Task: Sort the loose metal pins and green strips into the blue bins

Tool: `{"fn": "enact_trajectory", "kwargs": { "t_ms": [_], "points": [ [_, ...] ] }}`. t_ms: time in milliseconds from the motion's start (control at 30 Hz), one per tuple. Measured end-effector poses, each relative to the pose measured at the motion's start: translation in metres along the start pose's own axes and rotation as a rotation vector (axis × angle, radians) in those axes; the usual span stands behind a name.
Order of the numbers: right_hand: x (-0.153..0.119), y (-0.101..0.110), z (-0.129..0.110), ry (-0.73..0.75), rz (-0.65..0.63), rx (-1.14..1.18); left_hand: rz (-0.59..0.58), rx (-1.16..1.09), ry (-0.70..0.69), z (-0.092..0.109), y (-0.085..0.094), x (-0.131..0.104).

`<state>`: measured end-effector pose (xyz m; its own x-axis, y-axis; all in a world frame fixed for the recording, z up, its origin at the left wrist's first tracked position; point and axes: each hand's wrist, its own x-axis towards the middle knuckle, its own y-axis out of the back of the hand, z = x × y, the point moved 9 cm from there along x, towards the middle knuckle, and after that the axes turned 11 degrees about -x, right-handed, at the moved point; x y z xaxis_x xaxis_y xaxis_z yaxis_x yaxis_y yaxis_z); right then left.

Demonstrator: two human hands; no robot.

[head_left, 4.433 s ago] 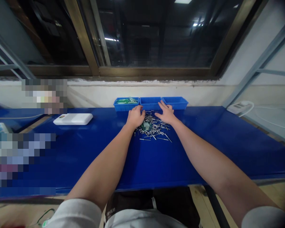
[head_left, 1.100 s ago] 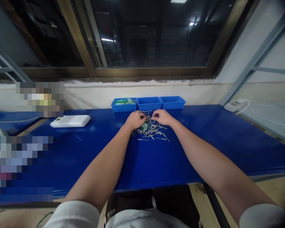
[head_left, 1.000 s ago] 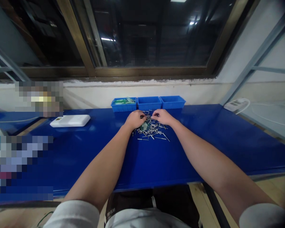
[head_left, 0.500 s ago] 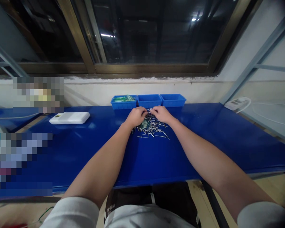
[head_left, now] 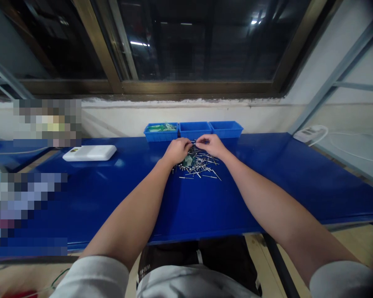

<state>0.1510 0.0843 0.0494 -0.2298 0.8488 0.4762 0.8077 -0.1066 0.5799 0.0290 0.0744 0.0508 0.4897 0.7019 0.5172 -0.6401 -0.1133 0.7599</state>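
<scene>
A loose pile of silvery blind rivets [head_left: 202, 166] lies on the blue table, with some pale green pieces [head_left: 189, 160] among them, too small to name. My left hand [head_left: 178, 150] rests at the pile's far left, its fingers curled together; whatever they pinch is hidden. Opposite it, my right hand [head_left: 214, 146] pinches a thin rivet between thumb and forefinger at the far side of the pile. The fingertips of both hands are close together, facing each other.
Behind the hands stand three blue bins: the left bin [head_left: 161, 136] holds green and whitish pieces, then come the middle bin [head_left: 195, 126] and right bin [head_left: 226, 128]. A white box-like device [head_left: 90, 153] lies left. At right sits a power strip [head_left: 309, 135] with a cable.
My right hand has risen slightly and its thumb and forefinger show more clearly around a rivet. My left hand stays nearly in place. The view has shifted slightly.
</scene>
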Motion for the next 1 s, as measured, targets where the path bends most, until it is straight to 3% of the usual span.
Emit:
{"fn": "enact_trajectory", "kwargs": {
  "t_ms": [100,300,400,533,700,867,1000],
  "points": [
    [0.001,0.007,0.002,-0.015,0.046,0.003,0.004,0.008,0.011,0.001,0.002,-0.001],
    [-0.003,0.051,0.028,-0.159,0.401,-0.180,0.060,0.062,0.112,-0.006,0.008,-0.002],
    [-0.005,0.066,0.039,-0.230,0.477,-0.358,0.041,0.078,0.142,-0.009,0.007,-0.003],
    [-0.007,0.068,0.054,-0.318,0.428,-0.503,0.009,0.088,0.155,-0.011,0.004,-0.003],
    [-0.006,0.056,0.060,-0.323,0.335,-0.500,-0.008,0.090,0.156,-0.013,0.001,-0.003],
    [-0.004,0.053,0.033,-0.151,0.365,-0.493,-0.039,0.079,0.156,-0.013,-0.003,-0.003],
    [-0.001,0.028,0.012,-0.012,0.149,-0.428,-0.078,0.054,0.140,-0.012,-0.008,-0.004]
  ]
}}
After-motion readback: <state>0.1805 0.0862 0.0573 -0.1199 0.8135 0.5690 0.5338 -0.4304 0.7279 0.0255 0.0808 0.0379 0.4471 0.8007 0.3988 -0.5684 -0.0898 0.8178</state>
